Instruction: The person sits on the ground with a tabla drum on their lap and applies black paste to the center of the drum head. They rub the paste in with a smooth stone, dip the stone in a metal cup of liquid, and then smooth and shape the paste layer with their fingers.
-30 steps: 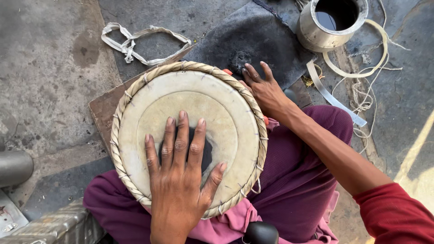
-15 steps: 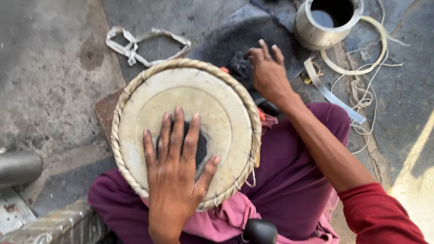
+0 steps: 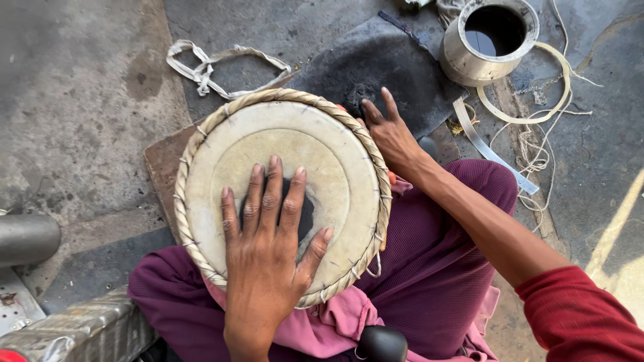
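On the person's lap, over purple trousers (image 3: 429,281) and a pink cloth (image 3: 335,322), rests a round drum (image 3: 282,194) with its pale skin facing up, a braided rim around it and a black patch at the centre. The left hand (image 3: 268,248) lies flat on the skin, fingers spread and pressed down across the black patch, thumb angled out toward the near right rim. The right hand (image 3: 389,134) is beyond the drum's far right edge, fingers loosely splayed, fingertips at a small heap of black powder (image 3: 359,94) on a dark mat (image 3: 382,60); whether it pinches any powder cannot be told.

Judging from this, the work in hand is dressing the black patch (the left palm steadies the drum while the right fetches material). To do it well, the left hand should hold even pressure so the drum does not rock on the lap, and the right should lift only a small amount, keeping it off the pale skin.

Farther right stands a metal pot (image 3: 469,60) with dark liquid, beside a pale ring (image 3: 537,114) and loose cord (image 3: 530,154). Far left of the drum lies a knotted strap (image 3: 208,67) on the stone floor (image 3: 80,100).
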